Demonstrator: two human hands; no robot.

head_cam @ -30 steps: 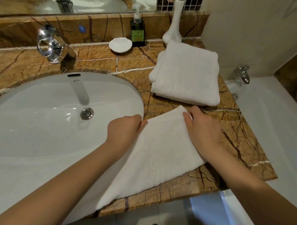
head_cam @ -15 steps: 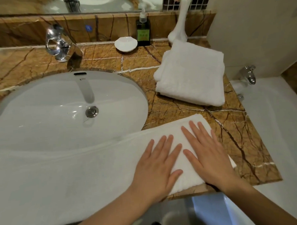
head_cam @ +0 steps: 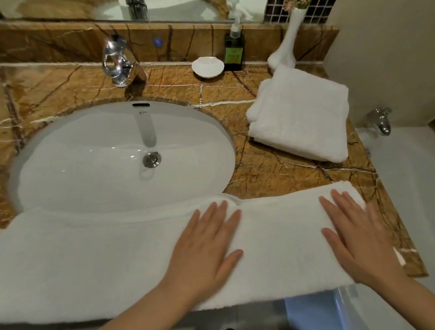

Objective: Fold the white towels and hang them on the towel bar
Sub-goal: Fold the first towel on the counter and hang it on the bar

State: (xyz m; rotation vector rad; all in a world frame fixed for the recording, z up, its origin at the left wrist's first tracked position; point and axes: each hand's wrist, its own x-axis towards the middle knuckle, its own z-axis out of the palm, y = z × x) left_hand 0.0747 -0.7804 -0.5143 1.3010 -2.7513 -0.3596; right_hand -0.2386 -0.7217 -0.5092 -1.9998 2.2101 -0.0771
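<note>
A long white towel (head_cam: 96,260) lies folded lengthwise along the front of the marble counter (head_cam: 281,169), covering the near rim of the sink. My left hand (head_cam: 205,250) presses flat on its middle, fingers straight and spread. Flat on the towel's right end lies my right hand (head_cam: 354,236), fingers straight too. Further back on the right, a second white towel (head_cam: 301,116) sits folded in a thick stack on the counter. No towel bar is in view.
The white oval sink (head_cam: 111,164) with a chrome tap (head_cam: 118,62) fills the left. A soap dish (head_cam: 208,67), a green pump bottle (head_cam: 234,47) and a white vase (head_cam: 286,44) line the back wall. A bathtub (head_cam: 412,193) with a tap (head_cam: 381,122) lies right.
Both hands let go of the towel's far edge and flattened on it. They have since slid apart, my right hand to the towel's right end, and the towel lies spread wider to the left.
</note>
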